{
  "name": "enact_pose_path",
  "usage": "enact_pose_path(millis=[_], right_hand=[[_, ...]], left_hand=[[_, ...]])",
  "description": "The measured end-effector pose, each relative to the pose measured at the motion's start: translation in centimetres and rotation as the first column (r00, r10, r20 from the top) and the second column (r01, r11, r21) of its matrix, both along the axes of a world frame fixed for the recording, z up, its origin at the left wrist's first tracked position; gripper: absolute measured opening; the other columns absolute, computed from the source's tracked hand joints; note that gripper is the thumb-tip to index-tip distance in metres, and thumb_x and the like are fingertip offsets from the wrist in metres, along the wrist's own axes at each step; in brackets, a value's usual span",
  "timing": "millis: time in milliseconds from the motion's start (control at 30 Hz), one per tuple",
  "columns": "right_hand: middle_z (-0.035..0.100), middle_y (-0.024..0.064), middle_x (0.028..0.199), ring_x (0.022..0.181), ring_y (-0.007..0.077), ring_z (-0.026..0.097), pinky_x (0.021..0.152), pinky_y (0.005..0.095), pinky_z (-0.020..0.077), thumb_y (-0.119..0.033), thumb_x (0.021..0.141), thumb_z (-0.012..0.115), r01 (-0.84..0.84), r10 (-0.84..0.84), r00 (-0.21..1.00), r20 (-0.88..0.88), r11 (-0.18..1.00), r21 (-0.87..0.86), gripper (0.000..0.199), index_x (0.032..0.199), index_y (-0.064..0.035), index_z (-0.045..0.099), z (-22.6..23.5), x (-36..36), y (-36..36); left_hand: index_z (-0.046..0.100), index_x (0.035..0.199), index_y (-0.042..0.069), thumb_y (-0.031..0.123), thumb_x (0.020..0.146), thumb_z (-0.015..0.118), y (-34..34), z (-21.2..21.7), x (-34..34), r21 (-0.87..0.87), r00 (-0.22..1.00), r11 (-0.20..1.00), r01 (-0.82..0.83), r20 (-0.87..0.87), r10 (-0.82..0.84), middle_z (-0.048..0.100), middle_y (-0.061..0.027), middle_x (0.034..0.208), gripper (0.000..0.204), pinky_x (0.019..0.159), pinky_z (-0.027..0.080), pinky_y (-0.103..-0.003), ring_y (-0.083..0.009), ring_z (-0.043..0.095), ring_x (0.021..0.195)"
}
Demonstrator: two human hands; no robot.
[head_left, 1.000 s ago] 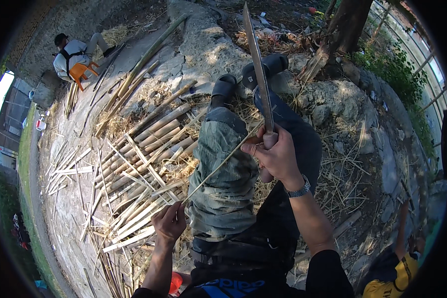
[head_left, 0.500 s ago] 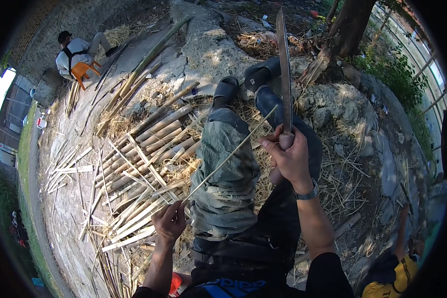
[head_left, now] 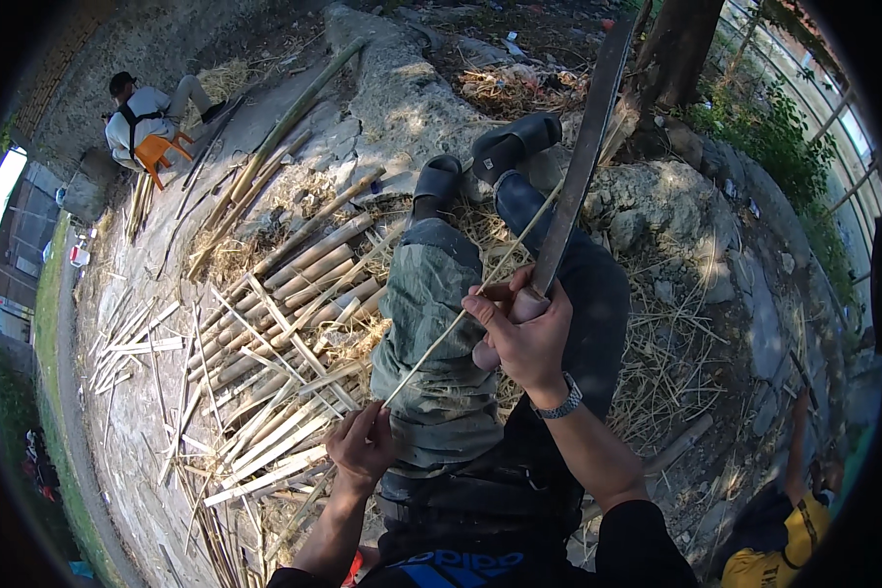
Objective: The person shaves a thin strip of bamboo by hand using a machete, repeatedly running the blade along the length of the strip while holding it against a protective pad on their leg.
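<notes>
Bamboo slats [head_left: 265, 392] lie heaped at left, many already split. Left hand [head_left: 363, 446] pinches the near end of a thin bamboo strip [head_left: 461, 314] running across the lap. Right hand [head_left: 524, 333] grips a long blade [head_left: 583, 157], raised at the strip's middle. Paring looks part done; more stalks wait.

dull grey metal blade [head_left: 583, 157], pale dry bamboo strip [head_left: 461, 318], rough cracked concrete ground [head_left: 382, 69].
</notes>
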State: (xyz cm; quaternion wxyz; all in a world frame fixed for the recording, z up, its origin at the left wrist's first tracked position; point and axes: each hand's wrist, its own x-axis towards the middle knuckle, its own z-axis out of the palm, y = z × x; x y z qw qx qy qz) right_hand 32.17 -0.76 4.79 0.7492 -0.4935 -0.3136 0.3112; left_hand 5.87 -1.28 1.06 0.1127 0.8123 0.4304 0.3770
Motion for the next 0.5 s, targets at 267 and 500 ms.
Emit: enact_pose_path(millis=[267, 500], right_hand=[[0.074, 0.0098, 0.083, 0.072, 0.0076, 0.068, 0.06, 0.0233, 0.0537, 0.006, 0.085, 0.08, 0.001, -0.004, 0.997, 0.083, 1.0, 0.029, 0.032, 0.1, -0.0029, 0.053, 0.3, 2.9, -1.7], [0.077, 0.0145, 0.091, 0.06, 0.0074, 0.065, 0.05, 0.023, 0.0491, 0.005, 0.084, 0.08, 0.26, -0.215, 0.947, 0.239, 0.949, -0.176, 0.032, 0.1, -0.0018, 0.053, -0.1, 9.0, -3.8]], left_hand=[[0.077, 0.096, 0.004, 0.001, 0.087, 0.077, 1.3, 0.2, -0.3, 0.022, 1.0, 1.0, 0.022, -0.009, -0.022, 0.065, -0.0069, 0.065, 0.009, 0.045, 0.043, -0.029, -0.0146, 0.057, 0.047], [0.076, 0.094, 0.003, 0.002, 0.085, 0.079, 2.0, -0.4, -2.5, 0.04, 0.995, 0.995, -0.095, -0.02, 0.096, 0.065, -0.0081, 0.064, 0.01, 0.047, 0.044, -0.03, -0.0178, 0.06, 0.05]])
